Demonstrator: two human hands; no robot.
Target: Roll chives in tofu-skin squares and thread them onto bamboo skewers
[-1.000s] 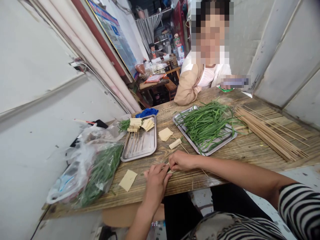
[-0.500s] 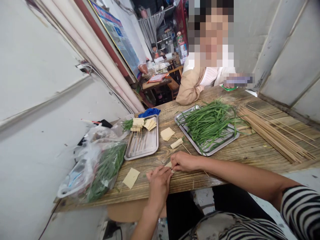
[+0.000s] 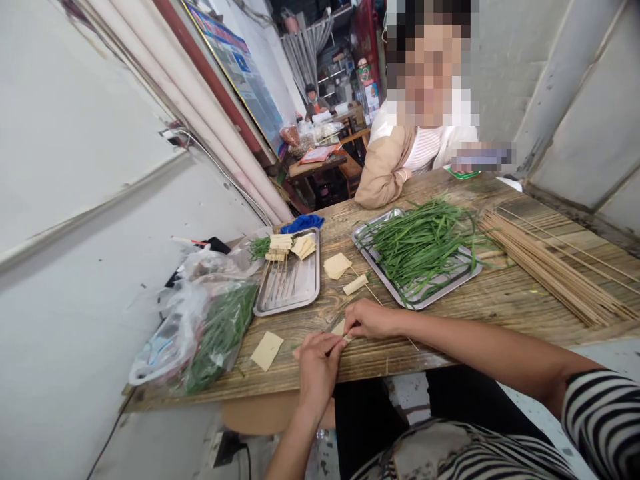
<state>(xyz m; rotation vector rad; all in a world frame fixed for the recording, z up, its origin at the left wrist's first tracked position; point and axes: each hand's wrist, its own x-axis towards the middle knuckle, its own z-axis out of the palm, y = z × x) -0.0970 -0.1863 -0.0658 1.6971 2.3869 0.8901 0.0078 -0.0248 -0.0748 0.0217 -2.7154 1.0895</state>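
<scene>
My left hand [image 3: 317,363] and my right hand [image 3: 369,319] meet at the near edge of the wooden table [image 3: 500,300]. Both pinch a small pale tofu sheet [image 3: 340,329] between their fingertips, with a thin skewer under the right hand. A flat tofu square [image 3: 267,350] lies just left of my left hand. A rolled tofu piece on a skewer [image 3: 355,285] and a small stack of sheets [image 3: 336,265] lie beyond my hands.
A steel tray with skewered rolls [image 3: 291,283] stands at the left, a tray of green chives [image 3: 420,248] at the right, a pile of bamboo skewers [image 3: 550,270] beyond it. Plastic bags with greens [image 3: 207,320] lie far left. A person [image 3: 405,160] sits opposite.
My hands keep working the tofu sheet in the same spot, fingers shifting slightly. The view has drifted a little, so everything sits slightly further right and down.
</scene>
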